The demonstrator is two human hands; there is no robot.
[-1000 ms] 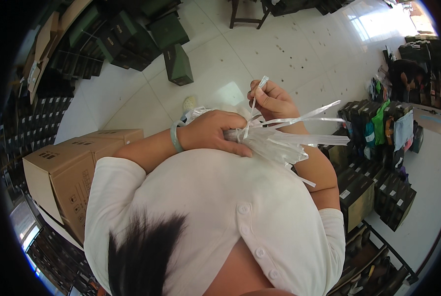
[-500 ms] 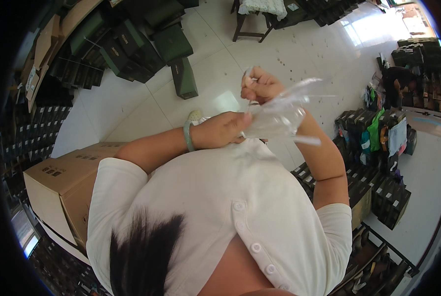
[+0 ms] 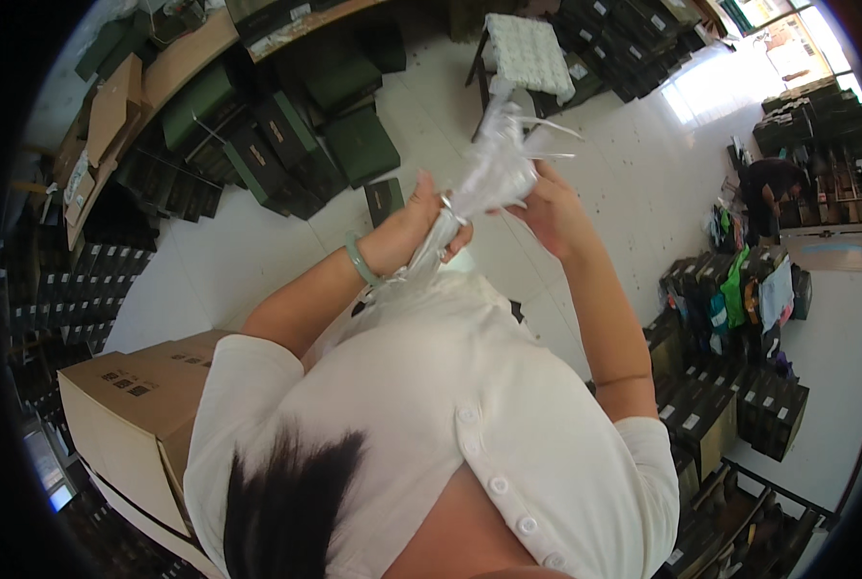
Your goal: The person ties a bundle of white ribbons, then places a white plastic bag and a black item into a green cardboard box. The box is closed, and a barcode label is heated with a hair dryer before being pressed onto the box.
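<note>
My left hand (image 3: 414, 232) is closed round the gathered neck of a clear plastic bag (image 3: 499, 159). Above the grip the plastic flares out in loose, crinkled folds with thin strips sticking out to the right. Below it, a narrow bundled length of the same plastic runs down against my white shirt. A green bangle (image 3: 361, 262) circles my left wrist. My right hand (image 3: 555, 214) is at the right side of the flared plastic, its fingers bent but apart and touching the folds. The plastic partly covers its fingertips.
Dark green boxes (image 3: 359, 145) stand at the upper left, and a large cardboard carton (image 3: 137, 386) is by my left elbow. A stool with a patterned cover (image 3: 528, 58) stands ahead. Stacked boxes draped with cloths (image 3: 740, 280) line the right, where another person (image 3: 771, 188) bends over.
The plastic has been raised and turned upright, with its loose end now upward. My left hand has moved up round its neck; my right hand has dropped lower and its pinch has loosened.
</note>
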